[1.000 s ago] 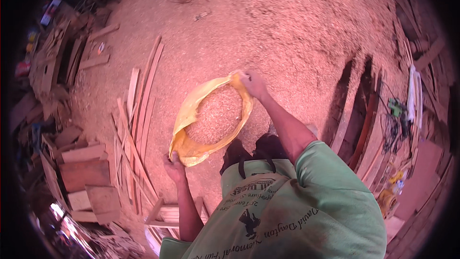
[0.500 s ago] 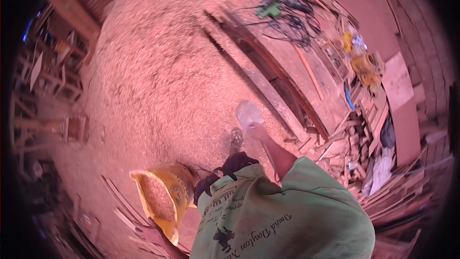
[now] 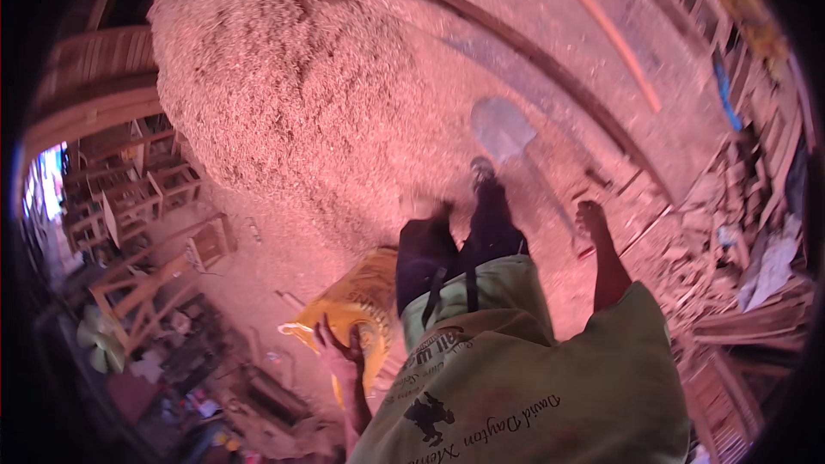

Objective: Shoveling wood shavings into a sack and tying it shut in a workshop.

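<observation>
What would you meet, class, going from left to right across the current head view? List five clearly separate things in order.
Pale green fan-like thing → yellow sack → shovel blade → right hand → blue strip.

The sack (image 3: 365,292) is made of creased plastic, faintly glossy. Beyond it, wood shavings (image 3: 284,77) are seen as rough and matt. Right of it, the shirt (image 3: 550,387) is made of matt cloth, and the shovel (image 3: 501,127) is bladed in smooth, dull metal. Left of it, frames (image 3: 176,185) are built of bare wood.
</observation>
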`<action>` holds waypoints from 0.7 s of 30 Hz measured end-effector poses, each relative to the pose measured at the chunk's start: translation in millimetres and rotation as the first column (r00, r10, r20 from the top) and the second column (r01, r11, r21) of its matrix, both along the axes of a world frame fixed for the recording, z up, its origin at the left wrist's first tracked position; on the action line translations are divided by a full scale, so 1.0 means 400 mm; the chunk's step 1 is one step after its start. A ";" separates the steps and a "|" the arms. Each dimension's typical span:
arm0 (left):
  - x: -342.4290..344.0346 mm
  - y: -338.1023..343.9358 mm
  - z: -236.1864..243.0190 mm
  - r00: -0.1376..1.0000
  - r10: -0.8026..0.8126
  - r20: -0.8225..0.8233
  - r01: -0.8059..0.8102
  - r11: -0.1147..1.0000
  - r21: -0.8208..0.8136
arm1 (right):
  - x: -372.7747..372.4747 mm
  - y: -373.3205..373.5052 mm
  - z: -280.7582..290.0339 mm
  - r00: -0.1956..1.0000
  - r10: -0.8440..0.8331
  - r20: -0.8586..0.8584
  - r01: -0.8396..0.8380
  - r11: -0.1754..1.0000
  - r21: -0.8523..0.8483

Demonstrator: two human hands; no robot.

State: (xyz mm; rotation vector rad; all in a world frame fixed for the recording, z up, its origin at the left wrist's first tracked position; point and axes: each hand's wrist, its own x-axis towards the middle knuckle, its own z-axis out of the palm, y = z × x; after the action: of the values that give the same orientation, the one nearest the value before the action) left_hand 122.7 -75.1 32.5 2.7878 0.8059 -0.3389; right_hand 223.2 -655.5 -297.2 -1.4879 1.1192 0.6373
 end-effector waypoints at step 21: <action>0.421 -0.190 -0.862 0.956 0.081 -0.280 -0.265 0.644 -0.718 | -0.076 -0.006 -1.141 0.713 0.672 -0.198 -0.696 0.648 -0.308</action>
State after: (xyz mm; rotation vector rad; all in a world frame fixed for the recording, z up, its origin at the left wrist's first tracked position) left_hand 291.0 -151.0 -312.3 1.8847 0.7426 -0.7645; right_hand 193.0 -657.9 -753.7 -2.2714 0.7002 1.0437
